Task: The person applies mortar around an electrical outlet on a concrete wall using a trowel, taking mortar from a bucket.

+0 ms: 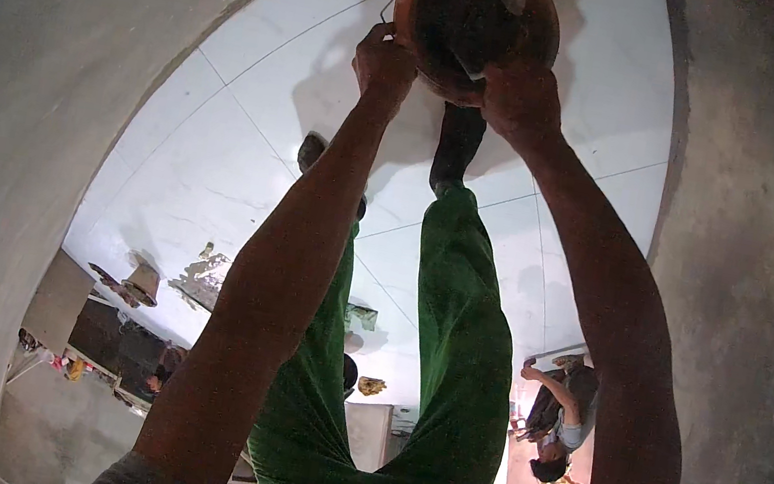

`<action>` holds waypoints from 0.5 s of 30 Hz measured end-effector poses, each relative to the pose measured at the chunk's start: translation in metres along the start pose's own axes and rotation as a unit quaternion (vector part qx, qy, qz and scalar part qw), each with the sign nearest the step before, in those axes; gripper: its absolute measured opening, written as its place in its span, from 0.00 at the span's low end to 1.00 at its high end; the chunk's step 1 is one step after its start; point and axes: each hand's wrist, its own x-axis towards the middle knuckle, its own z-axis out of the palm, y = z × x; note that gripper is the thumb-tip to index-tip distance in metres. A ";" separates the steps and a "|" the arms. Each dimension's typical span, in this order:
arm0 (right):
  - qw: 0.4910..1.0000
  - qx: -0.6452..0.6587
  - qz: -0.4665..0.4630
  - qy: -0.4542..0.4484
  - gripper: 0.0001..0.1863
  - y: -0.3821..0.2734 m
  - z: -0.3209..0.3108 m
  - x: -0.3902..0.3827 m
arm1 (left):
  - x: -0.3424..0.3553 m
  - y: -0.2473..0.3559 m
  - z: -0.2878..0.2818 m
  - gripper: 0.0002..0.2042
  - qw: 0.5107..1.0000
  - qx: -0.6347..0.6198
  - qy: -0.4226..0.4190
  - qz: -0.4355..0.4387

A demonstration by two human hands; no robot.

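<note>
In the upper middle of the view is a round reddish-brown bucket [549, 25], tilted so that its dark inside shows. A thin wire handle stands out at its left side. My left hand [385, 64] is closed on the bucket's left edge beside the wire. On the near right rim, my right hand [520, 106] is closed, its fingers reaching over the edge. A small pale edge shows by those fingers; I cannot make out what it is. The bucket's contents are too dark to tell.
Pale tiled floor [248, 159] lies under my legs, with bare plaster walls [758, 200] on both sides. A small bucket [142, 282], scraps of debris [204, 279] and a yellowish lump [371, 386] are on the floor. Two people, one a seated person [566, 412], appear upside down at lower right.
</note>
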 end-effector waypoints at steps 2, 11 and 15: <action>0.993 0.033 0.026 -0.109 0.25 0.001 -0.019 0.015 | -0.002 0.004 -0.002 0.14 0.999 0.015 0.026 0.019; 0.962 0.151 0.041 -0.223 0.22 0.097 0.029 -0.043 | 0.012 -0.010 0.007 0.21 0.992 -0.047 -0.113 -0.005; 0.917 0.319 0.100 -0.216 0.20 0.050 0.012 -0.056 | 0.034 -0.022 -0.057 0.26 0.979 0.094 -0.101 0.149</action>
